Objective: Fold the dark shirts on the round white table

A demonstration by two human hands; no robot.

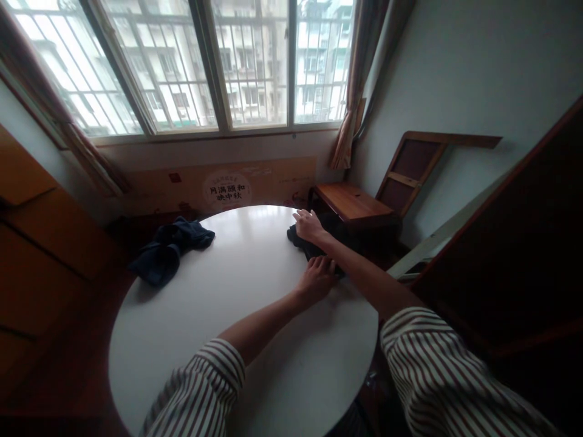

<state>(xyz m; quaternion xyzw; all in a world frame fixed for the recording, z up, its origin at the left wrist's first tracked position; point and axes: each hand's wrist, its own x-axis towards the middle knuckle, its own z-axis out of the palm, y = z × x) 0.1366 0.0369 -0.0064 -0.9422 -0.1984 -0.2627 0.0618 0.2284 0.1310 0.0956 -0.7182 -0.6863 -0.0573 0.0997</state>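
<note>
A round white table [237,285] fills the middle of the view. At its right edge lies a dark cloth [306,246], partly hanging over the rim. My right hand [308,224] rests on the cloth's far end with fingers bent over it. Nearer to me, my left hand [317,277] lies on the cloth's near end, fingers curled down onto the fabric. Both arms wear striped sleeves. A second dark blue cloth [169,249] lies crumpled at the table's far left edge, away from both hands.
A wooden stool or low table [353,203] stands just beyond the table's right edge, with a folded wooden frame [412,170] leaning on the wall. A barred window [204,60] is ahead. Wooden furniture [40,243] stands at left, a dark panel [523,230] at right.
</note>
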